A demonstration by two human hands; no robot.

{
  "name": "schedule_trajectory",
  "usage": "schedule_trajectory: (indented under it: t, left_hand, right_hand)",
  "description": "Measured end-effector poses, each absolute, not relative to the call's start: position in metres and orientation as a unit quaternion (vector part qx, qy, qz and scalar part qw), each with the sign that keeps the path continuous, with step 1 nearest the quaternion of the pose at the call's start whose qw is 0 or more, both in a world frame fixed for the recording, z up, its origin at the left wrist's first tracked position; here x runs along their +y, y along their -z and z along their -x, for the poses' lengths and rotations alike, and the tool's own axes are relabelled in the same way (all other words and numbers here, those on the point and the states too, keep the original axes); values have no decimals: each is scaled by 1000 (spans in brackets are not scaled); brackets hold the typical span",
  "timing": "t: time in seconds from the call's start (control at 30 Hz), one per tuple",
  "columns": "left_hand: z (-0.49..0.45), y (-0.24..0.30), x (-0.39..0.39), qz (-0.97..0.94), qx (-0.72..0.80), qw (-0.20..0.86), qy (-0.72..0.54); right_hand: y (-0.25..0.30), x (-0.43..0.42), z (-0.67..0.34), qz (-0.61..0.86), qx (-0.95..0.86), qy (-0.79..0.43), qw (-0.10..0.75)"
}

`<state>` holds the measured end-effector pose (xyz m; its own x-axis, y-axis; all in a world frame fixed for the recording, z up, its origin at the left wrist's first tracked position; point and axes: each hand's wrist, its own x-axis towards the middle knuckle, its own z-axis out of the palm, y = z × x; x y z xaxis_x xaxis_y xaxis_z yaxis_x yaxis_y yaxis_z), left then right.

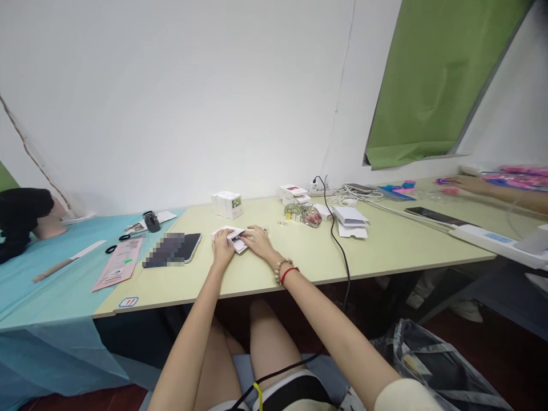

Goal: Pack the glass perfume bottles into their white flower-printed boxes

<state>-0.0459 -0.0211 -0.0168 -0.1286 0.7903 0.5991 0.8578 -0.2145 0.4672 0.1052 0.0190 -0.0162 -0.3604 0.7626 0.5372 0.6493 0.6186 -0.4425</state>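
Observation:
A small white cardboard box [238,246] lies on the pale yellow table in front of me, its near end open and something dark showing inside. My left hand [222,246] grips the box's left side, fingers curled over the top. On the right, my right hand [257,242] holds the box with its fingers at the open end; the fingertips are partly hidden. Behind my hands stands a group of white boxes [226,204]. To the left lies a dark phone or tablet [192,248], partly blurred out.
To the right are clear-wrapped coils [311,217], opened white boxes [351,220] and a black cable [338,242] hanging over the edge. Farther right are a power strip [496,237] and another person's arm [492,189]. Scissors [112,249] and a knife [71,260] lie left.

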Motion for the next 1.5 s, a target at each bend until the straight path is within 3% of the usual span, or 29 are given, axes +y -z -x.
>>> schedule_trajectory:
  t: [0.43, 0.7, 1.1, 1.5]
  left_hand:
    - [47, 19, -18, 653, -611, 22, 446]
    - [55, 26, -9, 626, -586, 24, 513]
    - [50, 19, -20, 594, -622, 14, 510]
    - [47, 14, -23, 593, -642, 8, 486]
  right_hand:
    - [23, 26, -104, 412, -780, -105, 459]
    - [14, 25, -131, 508, -674, -48, 534]
    - [19, 53, -183, 654, -613, -18, 443]
    - [26, 52, -189, 718, -533, -9, 447]
